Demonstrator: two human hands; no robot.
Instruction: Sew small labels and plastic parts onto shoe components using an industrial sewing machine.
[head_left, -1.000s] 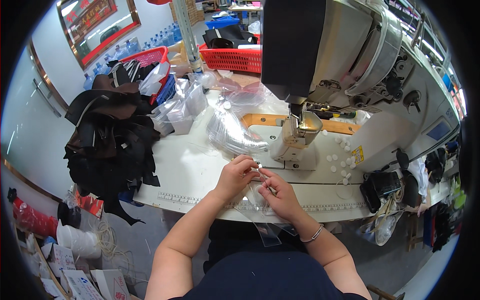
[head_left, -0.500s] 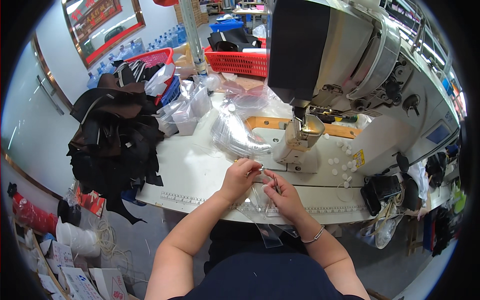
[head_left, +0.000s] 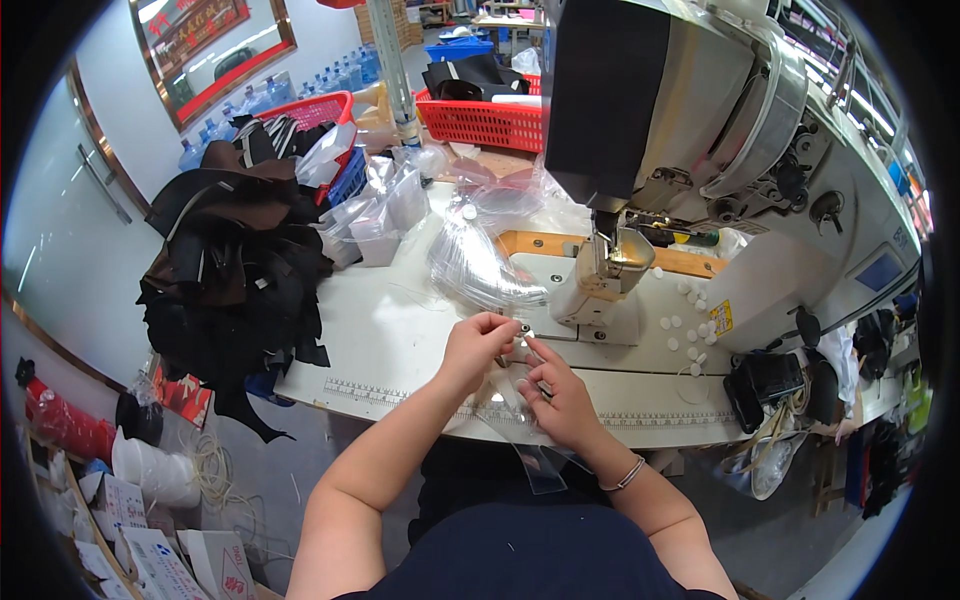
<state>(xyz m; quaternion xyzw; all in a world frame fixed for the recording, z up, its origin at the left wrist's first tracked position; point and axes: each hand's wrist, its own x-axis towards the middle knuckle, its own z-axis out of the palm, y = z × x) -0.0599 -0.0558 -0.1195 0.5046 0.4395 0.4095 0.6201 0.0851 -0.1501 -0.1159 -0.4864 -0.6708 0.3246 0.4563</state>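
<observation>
Where both hands are meeting at the table's near edge:
Left hand (head_left: pixel 478 345): pinching closed on a small dark piece, apparently to steady it.
Right hand (head_left: pixel 562 400): fingers closing on the clear plastic strip (head_left: pixel 535 455), which is hanging below the grip.
Sewing machine (head_left: pixel 610 275): sitting just beyond the pinch.
Clear sleeves (head_left: pixel 475 265): fanning beyond the left hand.

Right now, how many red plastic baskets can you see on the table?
2. One red basket sits at the far edge behind the sewing machine, holding dark pieces. The other red basket is farther left, above the dark leather pile. Others may be hidden behind the machine.
</observation>
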